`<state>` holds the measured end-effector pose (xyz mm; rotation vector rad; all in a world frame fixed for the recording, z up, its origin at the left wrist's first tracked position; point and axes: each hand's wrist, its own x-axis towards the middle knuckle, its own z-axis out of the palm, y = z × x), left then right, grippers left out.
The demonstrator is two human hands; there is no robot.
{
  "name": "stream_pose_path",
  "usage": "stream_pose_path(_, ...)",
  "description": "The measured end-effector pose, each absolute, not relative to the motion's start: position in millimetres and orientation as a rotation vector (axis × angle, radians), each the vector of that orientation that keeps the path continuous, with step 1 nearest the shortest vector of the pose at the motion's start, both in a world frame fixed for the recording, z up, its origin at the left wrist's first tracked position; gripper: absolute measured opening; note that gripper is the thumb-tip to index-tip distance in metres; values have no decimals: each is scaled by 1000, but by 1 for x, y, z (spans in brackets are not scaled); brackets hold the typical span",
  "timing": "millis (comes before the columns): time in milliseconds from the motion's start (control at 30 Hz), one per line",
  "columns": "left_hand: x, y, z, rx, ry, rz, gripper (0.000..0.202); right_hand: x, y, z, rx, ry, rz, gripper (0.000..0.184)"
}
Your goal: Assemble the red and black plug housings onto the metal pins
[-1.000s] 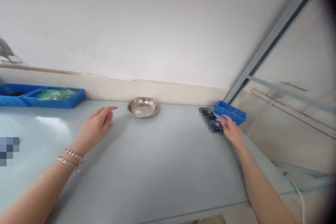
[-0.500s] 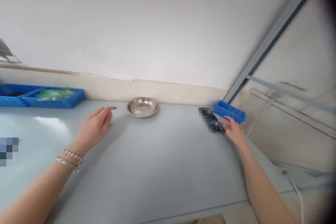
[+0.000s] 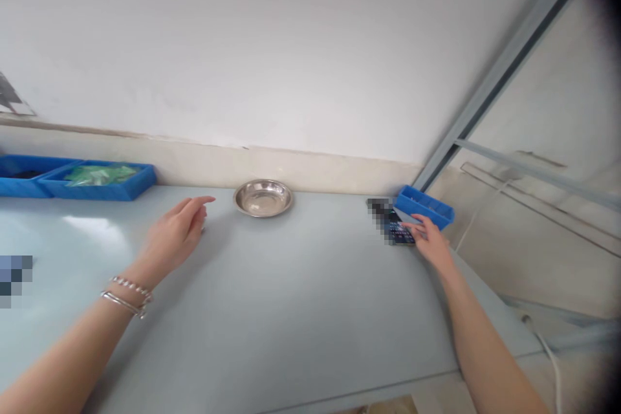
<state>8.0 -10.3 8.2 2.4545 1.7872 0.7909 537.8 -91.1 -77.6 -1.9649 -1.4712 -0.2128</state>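
Observation:
My left hand (image 3: 177,233), with a silver bracelet and bangle at the wrist, hovers over the table left of a shiny steel bowl (image 3: 263,198). Its index finger points forward and the other fingers curl loosely, with nothing visible in them. On the right, a phone (image 3: 402,233) with a lit screen of small icons lies on the table, its far part pixelated. My right hand (image 3: 433,244) is over the phone's near right side, fingers apart and a fingertip at the screen. Whether it touches the glass I cannot tell.
A small blue divided bin (image 3: 424,204) stands behind the phone at the table's right edge. At the far left are two blue trays, one (image 3: 116,191) holding green plastic packets. The pale table (image 3: 310,310) meets a white wall; a metal frame (image 3: 509,71) rises at right.
The fingers of my right hand have shifted slightly over the phone screen. My left hand and the bowl are practically where they were.

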Motion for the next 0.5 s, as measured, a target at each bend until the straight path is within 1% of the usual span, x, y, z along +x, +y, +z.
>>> stream_pose_path(100,9,-10,9,2456,1789,792,42,533,-92,-71,-1906,-1422,-42,38)
stream_pose_path(167,9,-11,9,2460,1780,794,43,530,-93,-68,-1888,-1395,7,39)
stream_pose_path(500,10,-12,11,2438,1796,780,44,528,-95,-67,-1882,-1376,22,37)
